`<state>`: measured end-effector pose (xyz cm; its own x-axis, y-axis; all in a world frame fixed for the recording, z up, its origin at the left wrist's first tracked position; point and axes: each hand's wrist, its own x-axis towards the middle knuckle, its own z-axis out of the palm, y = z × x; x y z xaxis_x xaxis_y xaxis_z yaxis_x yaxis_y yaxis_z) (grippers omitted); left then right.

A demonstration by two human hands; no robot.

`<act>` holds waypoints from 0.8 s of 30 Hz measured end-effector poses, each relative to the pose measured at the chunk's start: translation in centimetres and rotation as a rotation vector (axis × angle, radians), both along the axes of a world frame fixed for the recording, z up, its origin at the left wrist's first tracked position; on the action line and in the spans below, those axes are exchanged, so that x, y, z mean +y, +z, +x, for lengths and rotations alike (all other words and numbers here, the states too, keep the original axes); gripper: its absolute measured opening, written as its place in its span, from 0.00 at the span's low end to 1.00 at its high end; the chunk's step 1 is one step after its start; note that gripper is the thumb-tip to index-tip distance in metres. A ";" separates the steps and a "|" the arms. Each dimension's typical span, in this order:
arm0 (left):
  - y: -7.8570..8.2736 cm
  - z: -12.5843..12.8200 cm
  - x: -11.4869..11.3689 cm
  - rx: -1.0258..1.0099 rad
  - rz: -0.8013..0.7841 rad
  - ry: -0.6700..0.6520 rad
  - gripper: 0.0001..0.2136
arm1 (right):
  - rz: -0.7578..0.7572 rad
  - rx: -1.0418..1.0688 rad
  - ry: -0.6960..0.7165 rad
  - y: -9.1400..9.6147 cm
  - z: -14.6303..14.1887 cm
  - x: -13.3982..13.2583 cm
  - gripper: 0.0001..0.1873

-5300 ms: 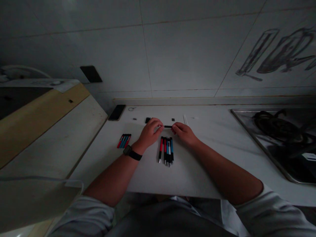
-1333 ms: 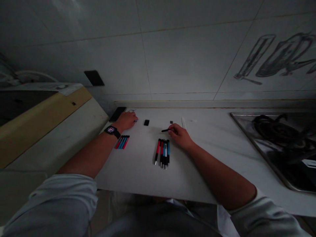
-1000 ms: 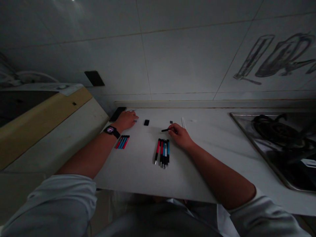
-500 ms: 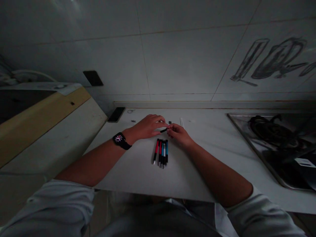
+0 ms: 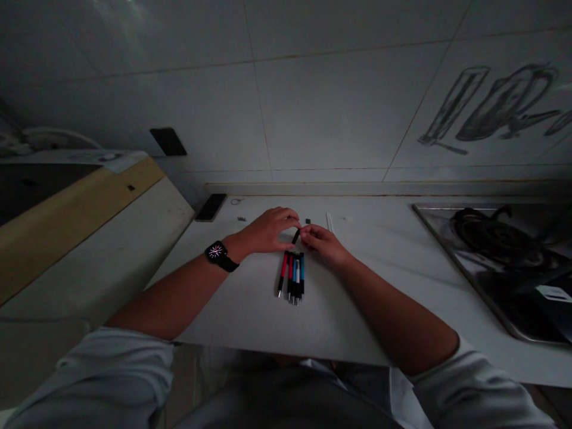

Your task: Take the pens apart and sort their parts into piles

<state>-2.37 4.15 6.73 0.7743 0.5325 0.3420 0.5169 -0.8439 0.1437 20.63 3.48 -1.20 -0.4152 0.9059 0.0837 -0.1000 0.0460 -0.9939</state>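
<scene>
Over the white counter (image 5: pixel 250 310), my right hand (image 5: pixel 325 244) pinches a short black stick-like piece (image 5: pixel 295 236), its fingertips at the upper end. My left hand (image 5: pixel 270 232) curves around the piece from the other side, thumb and fingers apart; the thumb tip is close to the lower end, and whether it touches I cannot tell. Just below the hands lies a bunch of pens (image 5: pixel 293 277) with red, blue and white barrels and black grips, side by side, metal tips toward me.
A small dark piece (image 5: pixel 308 221) and thin white sticks (image 5: pixel 329 222) lie behind my hands. Further left are small dark bits (image 5: pixel 241 218), a ring-like loop (image 5: pixel 236 202) and a phone (image 5: pixel 211 207). A gas stove (image 5: pixel 487 262) is at right, a cabinet (image 5: pixel 134 220) at left.
The black piece has turned from nearly level to a steeper slant. My left thumb and fingers have spread a little wider, and my right fingertips have shifted slightly left.
</scene>
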 end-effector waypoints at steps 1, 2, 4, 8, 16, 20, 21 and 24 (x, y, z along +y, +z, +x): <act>0.0 -0.6 0.5 -0.010 -0.006 0.031 0.21 | 0.003 -0.005 -0.016 0.0 0.0 0.0 0.23; -0.1 -1.4 1.1 -0.018 -0.010 0.074 0.21 | 0.007 -0.015 -0.032 0.0 0.0 0.1 0.23; -0.7 -3.1 2.5 -0.014 -0.007 0.181 0.21 | 0.015 -0.039 -0.057 -0.1 0.1 0.2 0.23; -3.3 -6.0 5.2 0.068 -0.026 0.313 0.21 | 0.041 -0.068 -0.060 -0.5 0.1 0.3 0.21; -6.5 -7.1 7.6 0.172 -0.080 0.426 0.19 | 0.069 -0.105 -0.029 -0.2 0.1 0.1 0.21; -6.5 -7.2 8.1 0.190 -0.109 0.436 0.20 | 0.074 -0.122 -0.034 0.0 0.1 0.1 0.20; -6.5 -7.3 8.2 0.189 -0.113 0.435 0.20 | 0.073 -0.125 -0.034 0.0 0.1 0.1 0.20; -6.4 -7.3 8.3 0.170 -0.136 0.438 0.19 | 0.076 -0.129 -0.029 -0.1 0.1 0.1 0.18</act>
